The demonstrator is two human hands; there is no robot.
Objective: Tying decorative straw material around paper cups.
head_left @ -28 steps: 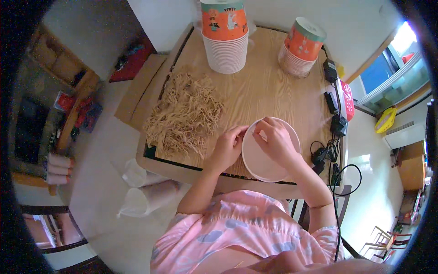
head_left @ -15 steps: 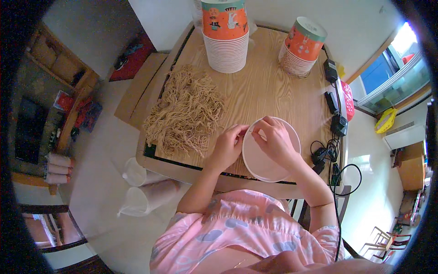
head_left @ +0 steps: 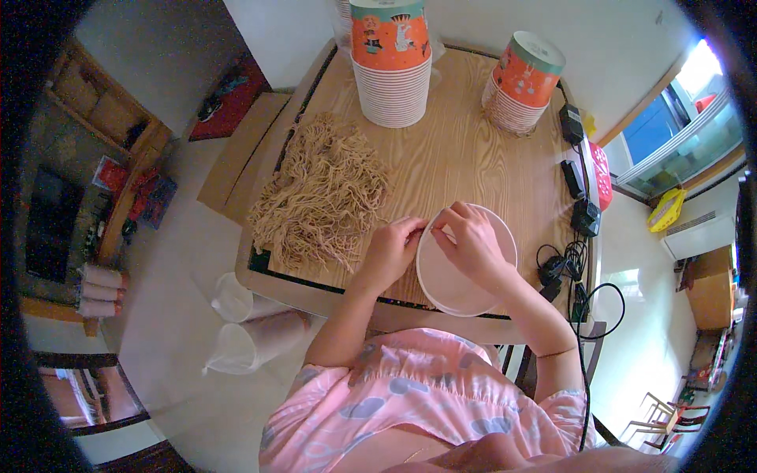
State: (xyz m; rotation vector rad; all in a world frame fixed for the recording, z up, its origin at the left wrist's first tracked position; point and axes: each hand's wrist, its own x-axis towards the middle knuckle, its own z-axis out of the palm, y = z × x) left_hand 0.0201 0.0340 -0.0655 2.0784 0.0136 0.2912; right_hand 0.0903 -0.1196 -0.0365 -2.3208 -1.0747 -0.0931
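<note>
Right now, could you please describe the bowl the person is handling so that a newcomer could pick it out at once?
Start at the wooden table. At its near edge, right of the heap of tan noodles, lies a single white bowl, with the left hand at its rim and the right hand over its opening. Unlike the two orange stacks of bowls at the far side, it stands alone and shows its plain inside.

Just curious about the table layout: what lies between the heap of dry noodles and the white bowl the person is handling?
In the head view, the left hand lies there, on bare wooden table, touching the bowl rim beside the noodle heap.
</note>
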